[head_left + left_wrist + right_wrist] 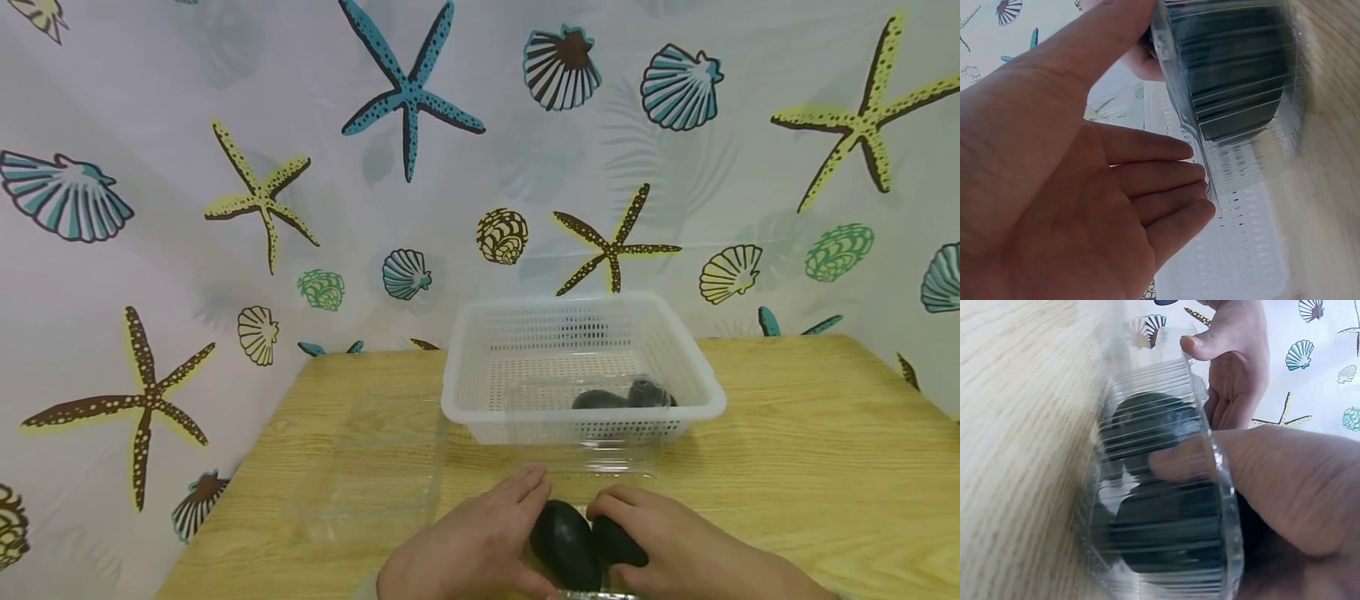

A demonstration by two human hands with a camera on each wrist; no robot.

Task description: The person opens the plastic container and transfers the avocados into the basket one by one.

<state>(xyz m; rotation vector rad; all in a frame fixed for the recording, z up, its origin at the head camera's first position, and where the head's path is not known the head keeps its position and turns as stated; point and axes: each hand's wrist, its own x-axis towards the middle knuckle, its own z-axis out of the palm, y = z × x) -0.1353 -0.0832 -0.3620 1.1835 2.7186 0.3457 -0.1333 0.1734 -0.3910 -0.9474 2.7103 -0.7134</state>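
I saw both hands at the near edge of the wooden table (787, 433), set on a clear plastic clamshell container (1166, 487) with 2 dark avocados (566, 542) inside it. The left hand (472, 546) lay with its 4 fingers (1147, 172) straight and together against the container's left wall, the thumb reaching up over the rim; I read it as flat, pressing rather than curling round. The right hand (675, 546) was on the opposite side, its fingers bent over the second avocado (618, 542), and in the right wrist view 1 fingertip showed inside the ribbed wall, on the fruit; whether it truly pinched that fruit I could not tell. The 2 avocados lay between the 2 hands, touching each other.

Just beyond the fingertips stood a white perforated basket (465, 400) with 2 more dark avocados (622, 396) in its right corner. Left of the left hand's fingers the container's clear lid (367, 475) lay open on the table. A curtain with starfish and shells (262, 192) hung behind.
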